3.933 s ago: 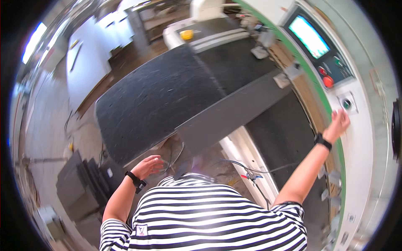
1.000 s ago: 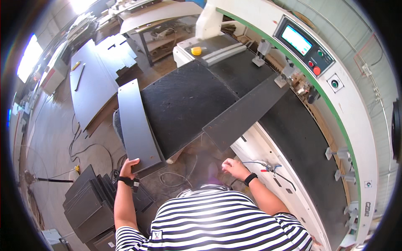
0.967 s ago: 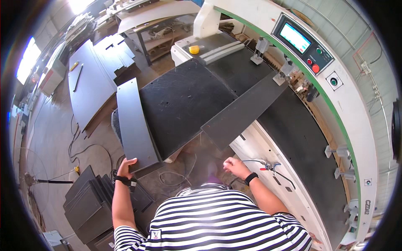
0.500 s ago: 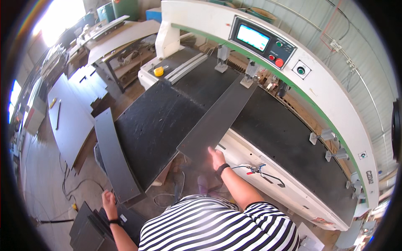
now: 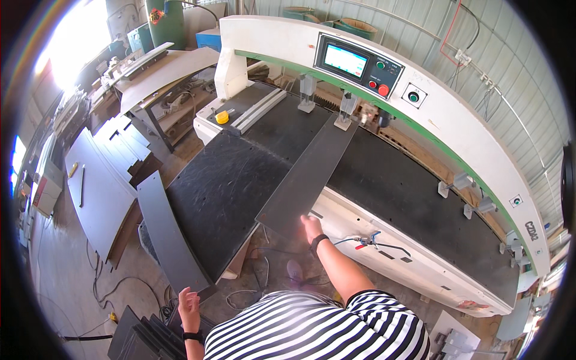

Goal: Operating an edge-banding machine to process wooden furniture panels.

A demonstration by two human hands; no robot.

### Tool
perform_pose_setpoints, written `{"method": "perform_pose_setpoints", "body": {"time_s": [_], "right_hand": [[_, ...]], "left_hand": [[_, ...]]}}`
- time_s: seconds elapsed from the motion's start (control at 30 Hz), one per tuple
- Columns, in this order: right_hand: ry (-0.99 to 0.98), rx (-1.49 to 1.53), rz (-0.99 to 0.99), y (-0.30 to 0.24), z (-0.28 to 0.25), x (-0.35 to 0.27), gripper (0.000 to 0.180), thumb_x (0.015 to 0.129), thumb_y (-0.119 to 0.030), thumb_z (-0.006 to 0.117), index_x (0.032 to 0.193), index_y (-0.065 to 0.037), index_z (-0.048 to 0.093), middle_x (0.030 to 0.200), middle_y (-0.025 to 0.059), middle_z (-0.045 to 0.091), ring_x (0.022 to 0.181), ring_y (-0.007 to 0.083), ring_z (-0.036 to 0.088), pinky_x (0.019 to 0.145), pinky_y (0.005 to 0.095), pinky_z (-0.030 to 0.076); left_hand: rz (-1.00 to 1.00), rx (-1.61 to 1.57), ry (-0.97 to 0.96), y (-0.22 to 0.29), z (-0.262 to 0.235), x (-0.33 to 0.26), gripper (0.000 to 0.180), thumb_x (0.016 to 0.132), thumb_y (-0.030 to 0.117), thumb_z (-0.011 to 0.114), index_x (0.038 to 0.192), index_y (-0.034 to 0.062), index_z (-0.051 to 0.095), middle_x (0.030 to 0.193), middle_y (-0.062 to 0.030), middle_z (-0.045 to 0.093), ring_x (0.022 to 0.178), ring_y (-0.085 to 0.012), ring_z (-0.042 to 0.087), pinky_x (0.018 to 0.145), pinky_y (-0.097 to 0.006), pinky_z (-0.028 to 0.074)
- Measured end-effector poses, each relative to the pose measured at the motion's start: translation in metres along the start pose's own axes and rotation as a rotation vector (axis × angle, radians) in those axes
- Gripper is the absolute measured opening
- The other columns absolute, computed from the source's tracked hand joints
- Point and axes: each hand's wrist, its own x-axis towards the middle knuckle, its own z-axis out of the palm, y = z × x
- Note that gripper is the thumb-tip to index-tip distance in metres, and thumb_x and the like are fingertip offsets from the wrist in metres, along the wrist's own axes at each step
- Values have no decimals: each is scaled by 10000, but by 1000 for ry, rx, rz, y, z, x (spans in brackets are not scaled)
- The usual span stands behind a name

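Note:
A long dark grey panel [image 5: 311, 174] lies across the machine's black bed [image 5: 225, 162], its far end beneath a grey clamp foot [image 5: 343, 123]. My right hand [image 5: 312, 228] grips the panel's right edge close to the near end, with the fingers partly hidden below. A second dark grey panel [image 5: 170, 231] rests along the bed's left side. Beside its near end, my left hand [image 5: 189, 307] is raised with loosely bent fingers, holding nothing that I can see.
Over the bed spans a white machine beam [image 5: 456, 120] with a control screen [image 5: 345, 60]. A yellow tape measure [image 5: 222, 117] sits by a metal rail [image 5: 259, 112]. Dark panels [image 5: 141, 336] are stacked low at the left; pale sheets [image 5: 99, 186] lie beyond. Cables [image 5: 129, 282] trail over the floor.
My left hand has moved right and slightly down, to the near end of the left panel. The right hand keeps its place on the panel's edge. The view has shifted a little.

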Motion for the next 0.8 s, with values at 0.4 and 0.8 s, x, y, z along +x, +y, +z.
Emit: {"method": "perform_pose_setpoints", "body": {"time_s": [0.4, 0.8], "right_hand": [[-18, -9, 139, -19, 7, -12, 331, 895, -178, 567, 1102, 80, 552, 1005, 117, 598, 887, 183, 563, 772, 340, 454], [87, 6, 69, 16, -9, 66, 470, 899, -383, 531, 1089, 46, 552, 1002, 149, 616, 867, 267, 628, 662, 375, 529]], "left_hand": [[8, 183, -256, -7, 20, -19, 300, 839, -6, 569, 1130, 46, 515, 909, -76, 635, 800, -142, 613, 701, -257, 497], [-105, 82, -296, -31, 65, -12, 244, 879, 115, 602, 1094, 27, 527, 869, -84, 655, 772, -126, 632, 684, -255, 505]]}}
